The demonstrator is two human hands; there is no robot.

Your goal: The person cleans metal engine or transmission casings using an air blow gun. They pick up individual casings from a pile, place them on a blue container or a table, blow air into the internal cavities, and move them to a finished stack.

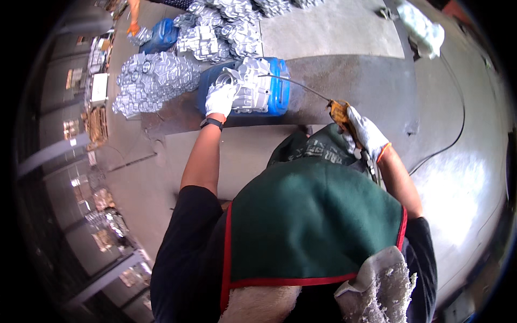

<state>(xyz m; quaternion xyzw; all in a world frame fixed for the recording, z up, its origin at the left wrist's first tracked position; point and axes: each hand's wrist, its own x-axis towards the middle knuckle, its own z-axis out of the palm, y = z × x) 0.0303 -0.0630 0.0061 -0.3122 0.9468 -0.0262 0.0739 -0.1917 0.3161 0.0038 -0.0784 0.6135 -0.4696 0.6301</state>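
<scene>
A silver-grey metal casting [252,86] with ribs and openings lies on a blue plastic container [280,89] in front of me. My left hand [220,98], in a white glove, grips the casting's left end by a round opening. In my gloved right hand [367,133], off to the right, is a yellow-brown power tool [340,114]. From its nose a long thin metal rod [301,86] reaches left, and its tip meets or overlaps the casting's right side; contact is hard to tell. Below the hand, part of the tool and its line is hidden.
Piled castings [156,78] stand to the left, and more castings [215,35] lie behind. At far left another person's orange-gloved hand [133,28] touches a casting beside a second blue container [164,35]. A dark hose [458,134] curves over the floor at right, near a white bundle [423,29].
</scene>
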